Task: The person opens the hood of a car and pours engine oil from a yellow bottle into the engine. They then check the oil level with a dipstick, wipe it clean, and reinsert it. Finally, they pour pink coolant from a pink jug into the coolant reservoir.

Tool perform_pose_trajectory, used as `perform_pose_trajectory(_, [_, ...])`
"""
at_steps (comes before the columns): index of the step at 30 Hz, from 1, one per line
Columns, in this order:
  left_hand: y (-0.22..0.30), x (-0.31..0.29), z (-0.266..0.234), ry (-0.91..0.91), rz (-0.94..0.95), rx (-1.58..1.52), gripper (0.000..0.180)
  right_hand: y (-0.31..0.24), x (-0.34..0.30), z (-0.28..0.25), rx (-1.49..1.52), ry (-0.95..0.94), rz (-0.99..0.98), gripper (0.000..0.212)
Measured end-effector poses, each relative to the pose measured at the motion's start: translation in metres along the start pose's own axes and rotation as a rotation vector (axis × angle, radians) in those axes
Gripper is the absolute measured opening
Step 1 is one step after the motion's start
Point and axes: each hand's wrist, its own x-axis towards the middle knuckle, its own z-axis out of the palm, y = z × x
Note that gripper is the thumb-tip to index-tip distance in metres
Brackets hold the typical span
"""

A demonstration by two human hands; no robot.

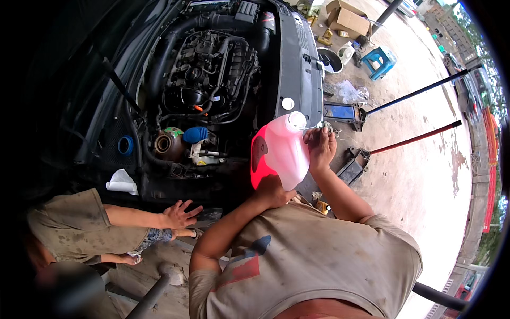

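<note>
While my left hand [273, 192] cups the base of the pink fluid jug [280, 153] and my right hand [320, 148] grips near its white cap [296, 120], right of the open engine bay [212, 80], a slip would likely spill fluid.

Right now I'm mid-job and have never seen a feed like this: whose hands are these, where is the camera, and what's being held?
It is one picture from a fisheye camera worn on a person's head, looking down, so straight edges bend. The forearms from below are the wearer's. The left hand supports a pink jug from underneath; the right hand grips it by the white cap. Ahead is an open engine bay. A second person's hand reaches in at lower left. Two floor jacks lie on the concrete at right.
</note>
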Motion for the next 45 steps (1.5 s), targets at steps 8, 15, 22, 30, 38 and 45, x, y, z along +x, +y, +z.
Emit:
perform_pose_trajectory(8, [-0.008, 0.0, 0.008, 0.042, 0.031, -0.035, 0.026, 0.004, 0.039, -0.022, 0.489, 0.702, 0.3, 0.018])
perform_pose_trajectory(15, [-0.008, 0.004, 0.006, 0.019, 0.013, -0.058, 0.022, 0.051, 0.044, -0.228, -0.591, 0.64, 0.472, 0.031])
perform_pose_trajectory(22, [-0.001, 0.009, 0.003, -0.04, 0.083, -0.038, 0.017, 0.059, -0.022, -0.363, -1.819, 0.228, 0.804, 0.028])
perform_pose_trajectory(30, [-0.002, 0.005, 0.003, -0.042, 0.066, -0.022, 0.018, -0.079, 0.043, -0.017, -1.009, -0.384, -0.026, 0.014])
perform_pose_trajectory(38, [0.004, 0.007, -0.001, -0.056, 0.057, -0.013, 0.02, -0.09, 0.061, 0.057, -1.35, -0.83, 0.114, 0.018])
perform_pose_trajectory(45, [-0.006, 0.002, 0.007, -0.031, 0.033, 0.034, 0.026, -0.082, 0.068, 0.057, -1.281, -0.843, 0.286, 0.014])
